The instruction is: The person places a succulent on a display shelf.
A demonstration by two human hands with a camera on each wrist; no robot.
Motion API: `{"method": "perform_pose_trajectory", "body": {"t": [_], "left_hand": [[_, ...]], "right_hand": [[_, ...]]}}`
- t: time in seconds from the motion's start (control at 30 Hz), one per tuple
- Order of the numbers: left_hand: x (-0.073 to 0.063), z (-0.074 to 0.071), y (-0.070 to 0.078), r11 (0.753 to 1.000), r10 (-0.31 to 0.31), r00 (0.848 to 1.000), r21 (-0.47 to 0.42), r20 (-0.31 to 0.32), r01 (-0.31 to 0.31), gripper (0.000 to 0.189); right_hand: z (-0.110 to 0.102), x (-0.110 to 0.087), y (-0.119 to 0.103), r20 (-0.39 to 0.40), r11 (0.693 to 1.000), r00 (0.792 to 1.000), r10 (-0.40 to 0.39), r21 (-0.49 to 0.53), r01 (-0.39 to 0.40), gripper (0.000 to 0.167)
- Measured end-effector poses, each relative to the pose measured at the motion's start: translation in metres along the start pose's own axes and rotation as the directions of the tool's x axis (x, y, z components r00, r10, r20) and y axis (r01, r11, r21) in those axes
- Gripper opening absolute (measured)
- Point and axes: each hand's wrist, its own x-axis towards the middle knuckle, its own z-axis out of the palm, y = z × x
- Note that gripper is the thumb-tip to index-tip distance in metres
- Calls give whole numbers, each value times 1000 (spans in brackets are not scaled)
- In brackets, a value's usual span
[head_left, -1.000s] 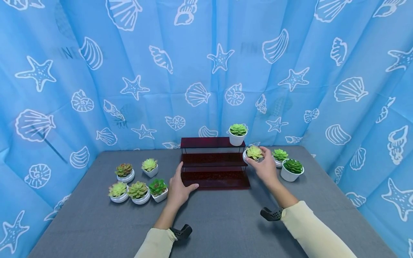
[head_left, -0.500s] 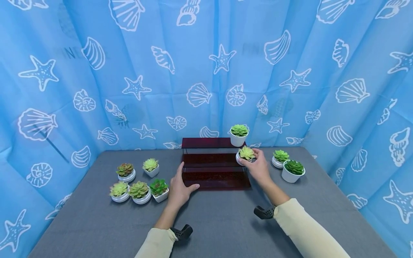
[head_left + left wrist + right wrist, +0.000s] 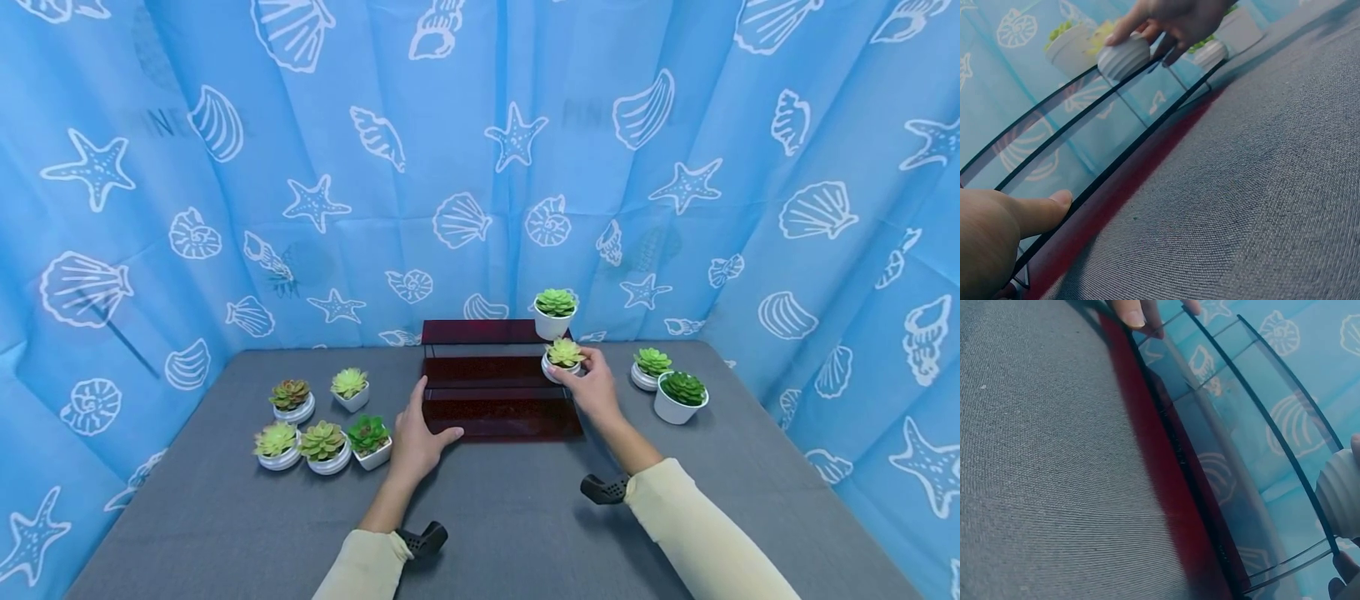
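A dark red, three-tier display stand (image 3: 498, 419) stands mid-table with see-through tiers in the wrist views. My left hand (image 3: 415, 437) rests at its left end, fingers extended along the side and thumb (image 3: 1044, 212) on the lowest tier's front edge. My right hand (image 3: 595, 387) pinches a yellow-green potted succulent (image 3: 564, 354) by its ribbed white pot (image 3: 1124, 57), at the right end of the middle tier. Whether the pot bears on that tier I cannot tell. A green succulent in a smooth white pot (image 3: 555, 315) sits on the top tier's right end.
Several potted succulents, among them a dark green one (image 3: 369, 442) and a reddish one (image 3: 291, 400), stand left of the stand. Two more, a light green one (image 3: 651, 369) and a darker one (image 3: 681, 397), stand right. A blue shell-print curtain (image 3: 457, 167) hangs behind the grey-covered table (image 3: 510, 533).
My right hand has carried the yellow-green succulent leftward from beside the stand to the middle tier's right end. My left hand has stayed at the stand's left end.
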Motion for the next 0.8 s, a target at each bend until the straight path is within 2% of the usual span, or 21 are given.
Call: {"method": "perform_pose_trajectory", "body": {"t": [0.27,0.57,0.8], "left_hand": [[0,1,0,1000,-3,1000,0,0,3,100],[0,0,3,1000,-11,1000,15,-2,11,100],[-1,-1,3,1000,-13,1000,5,-4,13,100]], "right_hand": [[7,0,3,-18,999,999,-27,29,28,59],[8,1,12,-9,997,999,-48,66,48,65],[3,-8,12,27,990,991,-134,-30,135,73]]}}
